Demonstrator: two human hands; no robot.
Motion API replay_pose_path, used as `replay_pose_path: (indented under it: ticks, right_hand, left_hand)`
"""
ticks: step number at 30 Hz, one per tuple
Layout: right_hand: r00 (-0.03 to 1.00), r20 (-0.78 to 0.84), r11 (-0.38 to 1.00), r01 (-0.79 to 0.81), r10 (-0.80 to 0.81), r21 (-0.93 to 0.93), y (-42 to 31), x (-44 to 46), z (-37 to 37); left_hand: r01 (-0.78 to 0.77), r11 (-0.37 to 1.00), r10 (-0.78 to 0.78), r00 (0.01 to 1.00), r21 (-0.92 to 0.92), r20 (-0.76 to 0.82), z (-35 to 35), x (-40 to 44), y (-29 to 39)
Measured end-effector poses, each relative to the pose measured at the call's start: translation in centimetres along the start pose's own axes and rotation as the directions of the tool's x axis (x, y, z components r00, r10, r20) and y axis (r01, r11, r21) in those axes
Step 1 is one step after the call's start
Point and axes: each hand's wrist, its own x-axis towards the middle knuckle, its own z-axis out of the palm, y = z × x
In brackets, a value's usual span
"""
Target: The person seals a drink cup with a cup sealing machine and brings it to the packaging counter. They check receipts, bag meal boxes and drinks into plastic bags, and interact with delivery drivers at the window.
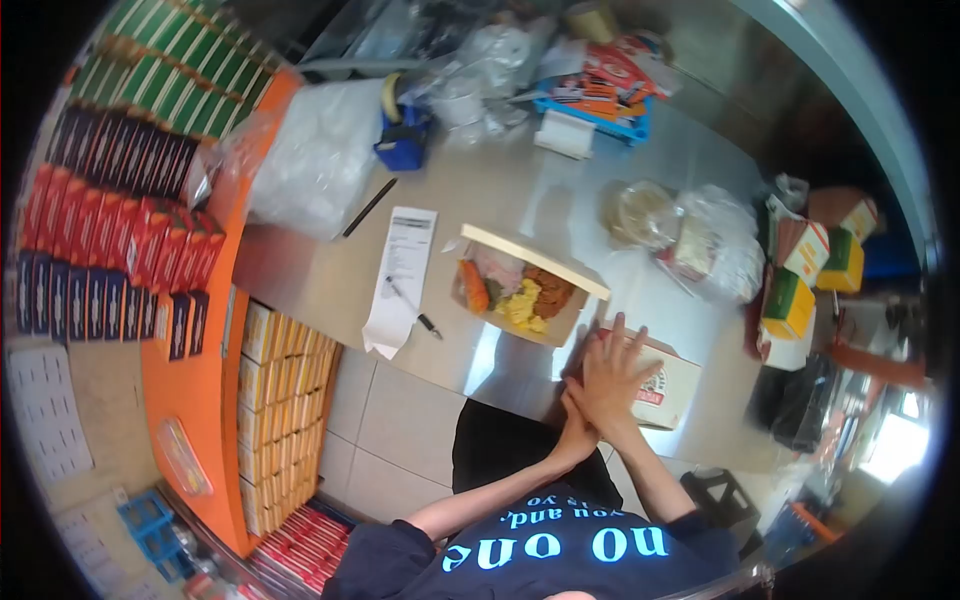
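Note:
My right hand (614, 380) lies with its fingers spread on a closed light cardboard food box (672, 385) with a red printed logo. Against its wrist side, at the box's left edge, is my left hand (577, 432); its fingers are mostly hidden behind the right hand. Just beyond and to the left stands an open food box (553, 336) with its lid raised. Inside it are rice (497, 268), yellow food (524, 306), a brown portion (552, 292) and an orange-brown fried piece (473, 286).
On the metal table (470, 190), a pen (413, 306) lies across a printed receipt (400, 265), near a black marker (370, 207). Further back are a blue tape dispenser (402, 145) and a blue basket of sachets (600, 105). Plastic-wrapped items (712, 240) sit right. Shelved boxes (285, 420) stand left.

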Motion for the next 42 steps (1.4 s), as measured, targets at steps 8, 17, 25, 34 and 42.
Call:
replay_pose_path:
  ticks: [8,17,25,34,42]
  right_hand:
    - [0.473,0.654,0.763,0.592,-0.59,0.26,4.8,5.6,-7.6]
    - [0.852,0.246,0.881,0.411,-0.463,0.236,11.4,0.0,-7.5]
    - [0.855,0.301,0.887,0.323,-0.423,0.331,18.1,0.2,-2.7]
    - [0.901,0.12,0.897,0.387,-0.417,0.215,15.8,-3.7,-1.5]
    - [0.951,0.193,0.016,-0.203,0.241,0.979,-5.6,-0.5,-0.2]
  left_hand:
    - [0.368,0.685,-0.264,0.93,-0.629,0.257,1.8,1.3,2.1]
    - [-0.546,0.783,0.395,0.806,0.297,0.442,-3.6,2.3,5.2]
    - [-0.824,0.33,0.311,0.556,0.461,0.771,2.0,9.9,8.6]
    - [-0.81,0.535,0.524,0.542,0.242,0.657,1.6,9.4,5.0]
    - [-0.775,0.256,0.328,0.632,0.578,0.702,-18.7,16.7,19.2]
